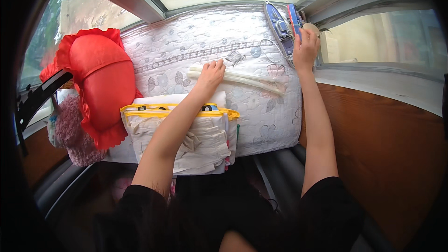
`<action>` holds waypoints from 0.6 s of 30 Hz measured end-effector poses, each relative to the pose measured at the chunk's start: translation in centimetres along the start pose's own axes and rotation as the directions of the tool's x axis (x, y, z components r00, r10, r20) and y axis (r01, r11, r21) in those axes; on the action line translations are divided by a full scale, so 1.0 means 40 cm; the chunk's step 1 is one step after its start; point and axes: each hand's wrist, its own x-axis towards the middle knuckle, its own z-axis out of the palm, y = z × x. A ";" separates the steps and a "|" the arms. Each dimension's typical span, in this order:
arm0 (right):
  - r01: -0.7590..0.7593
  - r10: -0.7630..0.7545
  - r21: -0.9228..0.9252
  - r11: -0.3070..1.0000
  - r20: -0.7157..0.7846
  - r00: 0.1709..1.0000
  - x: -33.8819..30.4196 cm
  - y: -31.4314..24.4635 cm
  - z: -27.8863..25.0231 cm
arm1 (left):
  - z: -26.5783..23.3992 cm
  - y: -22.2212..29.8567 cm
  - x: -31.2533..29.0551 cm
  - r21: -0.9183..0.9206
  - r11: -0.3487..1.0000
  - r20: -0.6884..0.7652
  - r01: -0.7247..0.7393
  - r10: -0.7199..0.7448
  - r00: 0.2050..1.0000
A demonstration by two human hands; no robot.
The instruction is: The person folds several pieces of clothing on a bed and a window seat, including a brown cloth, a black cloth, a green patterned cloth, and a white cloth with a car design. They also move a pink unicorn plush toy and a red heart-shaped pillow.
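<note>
My left hand (212, 75) is closed over a small bundle of long, thin, whitish translucent sticks (254, 82) lying on the quilted mat (186, 32). At the far right corner, my right hand (306, 49) has its fingers curled at a blue toy ship with a red edge (294, 17); the fingers partly hide its near end. Beside it on the left lies a longer blue-and-grey toy ship (278, 25). A pale loop of cord and a small dark spring-like piece (235, 58) are on the mat nearby.
Folded white cloths with yellow trim (182, 135) lie near my left forearm. Left of them are a red ruffled cushion (105, 79) and a pink fluffy thing (79, 133). Window frames (144, 0) border the far side; a brown wooden panel (368, 154) stands at right.
</note>
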 end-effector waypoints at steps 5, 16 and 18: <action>0.315 -0.412 0.305 0.899 0.344 0.844 -0.234 -0.193 -0.055 | -0.016 -0.002 0.041 -0.024 1.000 0.110 0.009 -0.006 0.994; -0.006 0.027 -0.199 0.980 0.104 0.994 -0.138 -0.027 -0.062 | -0.354 0.059 0.054 -0.220 0.971 -0.292 -0.097 0.029 0.956; -0.089 0.110 -0.240 0.967 0.076 0.991 -0.110 0.031 -0.056 | -0.375 0.063 -0.035 -0.272 0.959 -0.285 -0.073 -0.008 0.958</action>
